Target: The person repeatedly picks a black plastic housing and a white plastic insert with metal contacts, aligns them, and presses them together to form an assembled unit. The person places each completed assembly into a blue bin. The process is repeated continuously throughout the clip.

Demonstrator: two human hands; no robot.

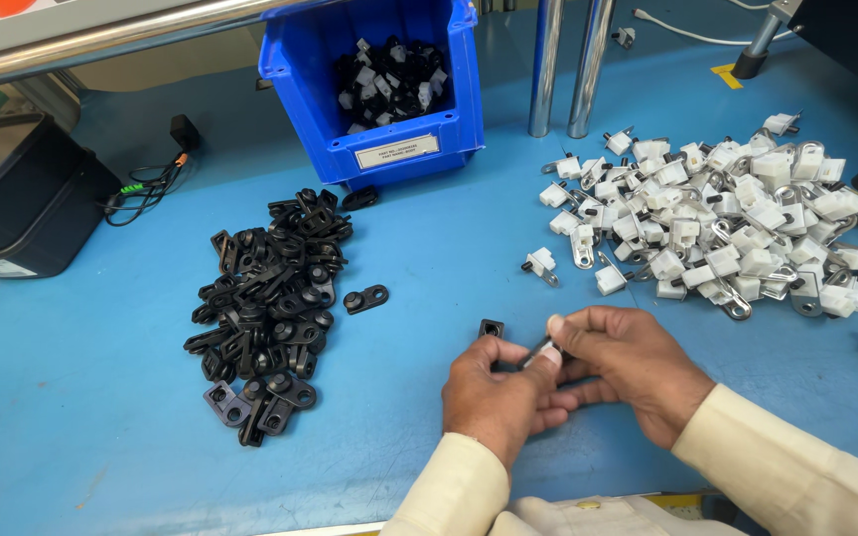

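Hands (558, 372) pinch a part; blue bin (300, 60) holds black-and-white pieces (389, 84).

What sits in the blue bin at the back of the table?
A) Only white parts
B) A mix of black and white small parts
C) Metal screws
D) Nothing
B: the blue bin holds a heap of black and white small parts.
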